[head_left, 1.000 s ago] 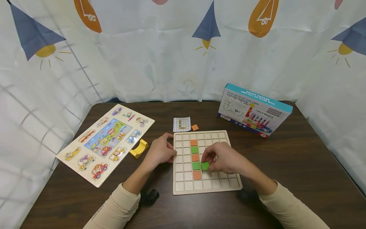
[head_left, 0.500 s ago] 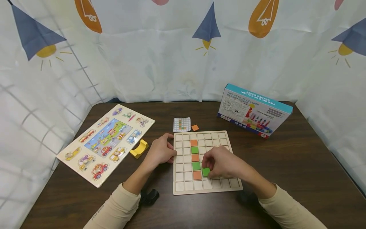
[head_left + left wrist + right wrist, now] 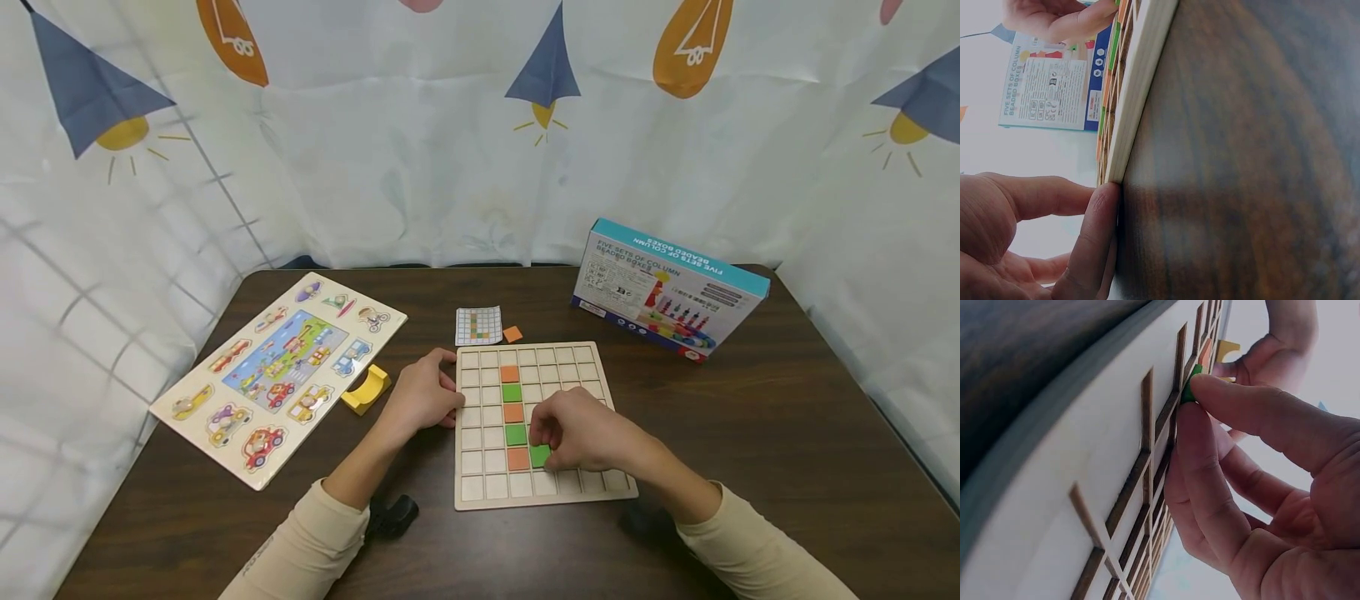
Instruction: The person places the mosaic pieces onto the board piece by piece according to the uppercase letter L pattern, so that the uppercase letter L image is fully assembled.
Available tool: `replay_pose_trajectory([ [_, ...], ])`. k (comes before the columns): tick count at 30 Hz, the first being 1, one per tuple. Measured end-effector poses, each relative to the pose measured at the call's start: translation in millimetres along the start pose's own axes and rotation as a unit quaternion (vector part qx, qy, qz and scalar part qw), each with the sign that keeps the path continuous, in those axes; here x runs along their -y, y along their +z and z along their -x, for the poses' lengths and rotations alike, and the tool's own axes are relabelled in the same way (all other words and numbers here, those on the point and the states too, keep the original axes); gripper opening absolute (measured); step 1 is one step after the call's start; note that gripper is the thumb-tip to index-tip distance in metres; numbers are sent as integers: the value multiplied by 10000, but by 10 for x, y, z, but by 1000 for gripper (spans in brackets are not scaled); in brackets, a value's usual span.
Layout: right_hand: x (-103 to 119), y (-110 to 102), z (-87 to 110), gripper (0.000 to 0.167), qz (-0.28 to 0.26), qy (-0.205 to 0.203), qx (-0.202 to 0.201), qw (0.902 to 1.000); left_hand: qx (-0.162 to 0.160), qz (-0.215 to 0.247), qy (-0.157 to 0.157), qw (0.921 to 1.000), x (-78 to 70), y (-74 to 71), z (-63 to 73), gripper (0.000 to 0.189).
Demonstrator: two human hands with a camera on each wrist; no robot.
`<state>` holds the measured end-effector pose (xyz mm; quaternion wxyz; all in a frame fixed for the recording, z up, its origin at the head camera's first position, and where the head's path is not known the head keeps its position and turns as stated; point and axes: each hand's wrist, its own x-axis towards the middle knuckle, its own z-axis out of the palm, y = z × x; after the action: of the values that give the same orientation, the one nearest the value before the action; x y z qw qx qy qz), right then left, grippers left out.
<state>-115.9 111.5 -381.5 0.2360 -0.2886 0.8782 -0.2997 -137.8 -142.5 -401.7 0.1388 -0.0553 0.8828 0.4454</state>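
A wooden grid board (image 3: 491,486) lies flat on the table. One of its columns holds a line of orange and green square tiles, with an orange tile (image 3: 518,459) lowest. Just right of that tile, my right hand (image 3: 588,433) pinches a green tile (image 3: 540,457) at its cell; the thumb and index finger grip the tile (image 3: 1190,390) in the right wrist view, its edge low against the grid. My left hand (image 3: 423,396) holds the board's left edge, thumb at the top rim and a finger along the side (image 3: 1138,94).
Behind the board lie a printed pattern card (image 3: 478,327) and a loose orange tile (image 3: 513,334). A picture puzzle board (image 3: 225,325) and a yellow curved block (image 3: 367,390) are at left. A cardboard box (image 3: 667,287) stands back right. A black object (image 3: 393,517) sits near my left sleeve.
My right hand has brought the green tile toward me by about one row, to beside the lowest orange tile, and lowered it at the cell. My left hand has stayed put.
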Motion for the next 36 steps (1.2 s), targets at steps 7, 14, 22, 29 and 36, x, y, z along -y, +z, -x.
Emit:
replay_pose_trajectory([
  [7, -6, 7, -2, 26, 1, 4, 36, 10000, -2, -24, 17, 10000, -2, -1, -3, 63],
  [14, -3, 5, -2, 25, -3, -32, 28, 10000, -2, 1, 22, 10000, 2, -1, -7, 62],
  [22, 0, -4, 1, 23, 9, -167, -25, 9999, -15, 51, 50, 10000, 10, 1, -5, 62],
  [29, -2, -23, -41, 19, -135, -194, -137, 9996, -26, 65, 44, 10000, -4, -2, 0, 62],
  [36, -23, -136, -122, 18, -112, -168, -151, 9997, -51, 23, 25, 10000, -22, -3, 17, 63],
])
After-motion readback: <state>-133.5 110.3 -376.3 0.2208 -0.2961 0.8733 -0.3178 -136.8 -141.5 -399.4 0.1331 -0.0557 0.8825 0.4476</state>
